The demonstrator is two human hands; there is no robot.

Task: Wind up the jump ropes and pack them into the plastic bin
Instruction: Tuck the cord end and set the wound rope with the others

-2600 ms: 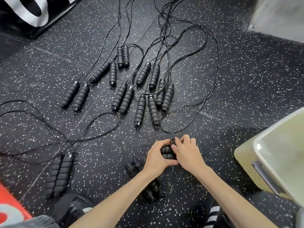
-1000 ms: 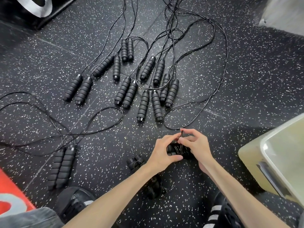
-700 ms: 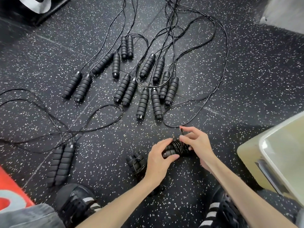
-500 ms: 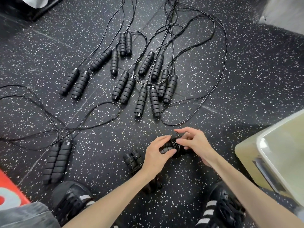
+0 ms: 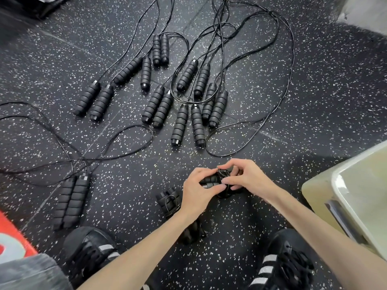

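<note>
Both hands hold one small wound jump rope bundle (image 5: 217, 183) just above the floor. My left hand (image 5: 199, 191) wraps round the handles from the near side, and my right hand (image 5: 249, 178) pinches the thin cord on top with thumb and finger, the way you do when you tuck in the last bit. That last bit looks like the tricky part. If the pinch slips, the springy cord could pop loose and the coils could fall open, so the winding would need doing again. If the end is only pushed in a little, the bundle could come undone when it drops in the plastic bin (image 5: 356, 197), which waits off to the right of the grip, well apart from the hands. Just left of the grip and a bit nearer to me lies another wound bundle (image 5: 168, 200) on the floor, and a third dark one (image 5: 192, 233) sits under my left arm, so a bump from the arm could knock it. Far past the grip lie many loose ropes (image 5: 188, 97) with cords crossing each other. Pulling one out fast could drag the others and make knots. One more loose pair of handles (image 5: 71, 201) lies far to the left.
</note>
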